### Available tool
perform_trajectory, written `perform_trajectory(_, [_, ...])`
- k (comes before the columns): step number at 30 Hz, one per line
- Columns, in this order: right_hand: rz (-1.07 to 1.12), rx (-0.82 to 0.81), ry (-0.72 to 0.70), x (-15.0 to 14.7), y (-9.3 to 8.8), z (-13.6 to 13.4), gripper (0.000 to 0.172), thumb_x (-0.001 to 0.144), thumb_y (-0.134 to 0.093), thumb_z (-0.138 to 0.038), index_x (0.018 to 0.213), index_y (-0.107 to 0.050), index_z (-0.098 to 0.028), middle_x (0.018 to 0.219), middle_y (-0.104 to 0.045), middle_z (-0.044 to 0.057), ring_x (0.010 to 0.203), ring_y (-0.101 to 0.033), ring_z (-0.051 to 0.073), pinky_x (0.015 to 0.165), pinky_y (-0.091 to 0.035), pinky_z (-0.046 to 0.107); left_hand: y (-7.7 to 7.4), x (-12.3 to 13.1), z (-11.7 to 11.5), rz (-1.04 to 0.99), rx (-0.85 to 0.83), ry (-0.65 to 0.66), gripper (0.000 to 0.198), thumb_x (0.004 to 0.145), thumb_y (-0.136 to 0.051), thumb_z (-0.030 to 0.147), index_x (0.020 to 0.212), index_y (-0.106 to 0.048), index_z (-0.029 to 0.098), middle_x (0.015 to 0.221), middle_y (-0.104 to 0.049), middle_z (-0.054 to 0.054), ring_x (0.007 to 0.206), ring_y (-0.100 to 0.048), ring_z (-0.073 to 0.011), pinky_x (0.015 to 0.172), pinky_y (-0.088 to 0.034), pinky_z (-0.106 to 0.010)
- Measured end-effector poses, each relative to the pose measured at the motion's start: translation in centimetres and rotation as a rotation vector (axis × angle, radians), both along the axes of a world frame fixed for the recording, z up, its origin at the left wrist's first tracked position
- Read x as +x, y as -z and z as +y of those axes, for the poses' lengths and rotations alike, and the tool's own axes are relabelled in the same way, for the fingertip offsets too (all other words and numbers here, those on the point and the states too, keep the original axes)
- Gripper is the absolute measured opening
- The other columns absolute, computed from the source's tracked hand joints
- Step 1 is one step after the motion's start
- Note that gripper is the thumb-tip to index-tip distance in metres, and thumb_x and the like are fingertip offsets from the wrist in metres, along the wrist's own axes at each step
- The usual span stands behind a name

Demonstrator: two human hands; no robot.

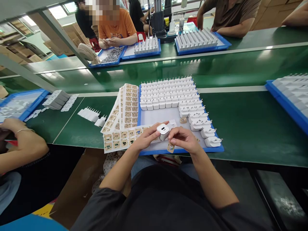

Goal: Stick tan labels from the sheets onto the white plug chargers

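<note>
We grasp one charger (163,131) between left hand (146,138) and right hand (184,140), above the near edge of the tray (211,150). A label (170,148) hangs under the right fingers. Upright rows (168,93) fill most of the tray; we judge most labels sit unpeeled on the sheets (125,109).

The person is wearing a dark grey top (156,205) with sleeves (96,208) reaching the elbows. Blue trousers (141,164) are showing underneath.

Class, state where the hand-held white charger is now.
In the head view, the white charger sits centre, held between left hand and right hand, over the near edge of the blue tray.
</note>
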State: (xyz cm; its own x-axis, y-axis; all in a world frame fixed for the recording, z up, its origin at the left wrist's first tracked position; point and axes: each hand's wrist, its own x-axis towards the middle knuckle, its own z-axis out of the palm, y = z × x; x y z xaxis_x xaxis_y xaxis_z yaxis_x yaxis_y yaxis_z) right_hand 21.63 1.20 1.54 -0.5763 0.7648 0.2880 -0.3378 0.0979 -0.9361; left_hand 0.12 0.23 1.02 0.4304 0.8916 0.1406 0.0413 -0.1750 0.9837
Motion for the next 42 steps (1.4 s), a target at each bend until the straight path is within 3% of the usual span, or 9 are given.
perform_trajectory(3, [-0.036,-0.003,-0.011,0.0,-0.1,0.0,0.019,0.087,-0.074,-0.038,0.086,-0.069,-0.020,0.070,-0.062,0.000,0.060,-0.055,0.012,0.055,-0.048,0.025,-0.2,0.4,-0.2,0.090,0.041,-0.116,0.052,0.101,-0.044,0.056,0.137,-0.064,0.024,0.124,-0.066,-0.009,0.119,-0.062,-0.0251,0.106,-0.047,-0.038])
perform_trajectory(6, [-0.069,-0.001,-0.005,-0.4,-0.1,-0.1,0.023,0.087,-0.074,-0.042,0.087,-0.069,-0.019,0.072,-0.062,0.001,0.061,-0.055,0.012,0.056,-0.049,0.026,-0.1,0.8,-0.5,0.113,0.080,-0.299,0.054,0.100,-0.047,0.055,0.143,-0.056,0.025,0.116,-0.070,-0.007,0.103,-0.066,-0.0206,0.097,-0.052,-0.035])
perform_trajectory(8, [-0.069,-0.005,-0.014,-0.8,-0.1,-0.3,0.024,0.088,-0.073,-0.042,0.087,-0.068,-0.019,0.072,-0.062,0.001,0.061,-0.055,0.012,0.057,-0.049,0.026,0.2,0.9,-0.6,0.056,0.082,-0.347,0.052,0.099,-0.050,0.053,0.143,-0.056,0.025,0.118,-0.072,-0.007,0.104,-0.068,-0.0199,0.098,-0.052,-0.035])
perform_trajectory(13, [-0.052,-0.031,-0.060,-1.7,0.4,-1.0,0.018,0.089,-0.072,-0.037,0.089,-0.068,-0.019,0.074,-0.062,0.000,0.065,-0.057,0.012,0.060,-0.050,0.025,1.0,0.3,-0.6,-0.114,-0.065,-0.136,0.060,0.085,-0.074,0.048,0.137,-0.060,0.020,0.132,-0.069,-0.014,0.123,-0.066,-0.0287,0.103,-0.053,-0.041])
perform_trajectory(16, [-0.047,-0.076,-0.037,-1.8,0.6,-1.3,0.020,0.088,-0.074,-0.038,0.089,-0.068,-0.020,0.074,-0.064,0.001,0.065,-0.059,0.013,0.061,-0.051,0.027,1.3,0.1,-0.7,-0.108,-0.038,-0.210,0.059,0.082,-0.080,0.042,0.132,-0.060,0.019,0.129,-0.070,-0.015,0.120,-0.068,-0.0277,0.102,-0.055,-0.041])
perform_trajectory(19, [-0.028,-0.135,0.183,-1.7,0.6,-1.3,0.022,0.086,-0.076,-0.041,0.090,-0.067,-0.021,0.078,-0.066,0.002,0.070,-0.062,0.015,0.066,-0.055,0.030,1.3,0.4,-1.0,-0.007,0.121,-0.307,0.051,0.081,-0.081,0.035,0.124,-0.059,0.018,0.132,-0.068,-0.016,0.123,-0.066,-0.0261,0.106,-0.053,-0.041])
perform_trajectory(22, [-0.032,-0.141,0.453,-1.8,0.4,-1.1,0.024,0.084,-0.077,-0.043,0.093,-0.067,-0.024,0.087,-0.068,0.002,0.078,-0.065,0.017,0.072,-0.057,0.031,1.1,0.8,-1.5,0.098,0.232,-0.287,0.045,0.081,-0.081,0.033,0.117,-0.058,0.019,0.130,-0.070,-0.016,0.122,-0.068,-0.0261,0.105,-0.054,-0.042])
perform_trajectory(24, [-0.051,-0.106,0.524,-2.0,0.3,-1.1,0.023,0.083,-0.078,-0.042,0.094,-0.067,-0.025,0.090,-0.069,0.002,0.082,-0.065,0.017,0.075,-0.056,0.031,1.0,1.0,-1.6,0.148,0.293,-0.268,0.044,0.081,-0.081,0.033,0.117,-0.059,0.020,0.129,-0.071,-0.015,0.121,-0.068,-0.0260,0.105,-0.054,-0.043])
perform_trajectory(42, [-0.120,-0.051,0.567,-2.8,0.4,-1.3,0.020,0.086,-0.074,-0.040,0.096,-0.065,-0.025,0.090,-0.067,0.002,0.086,-0.064,0.018,0.078,-0.055,0.033,0.8,1.0,-1.8,0.176,0.308,-0.270,0.044,0.083,-0.080,0.035,0.118,-0.059,0.020,0.127,-0.072,-0.014,0.120,-0.069,-0.0260,0.104,-0.055,-0.042])
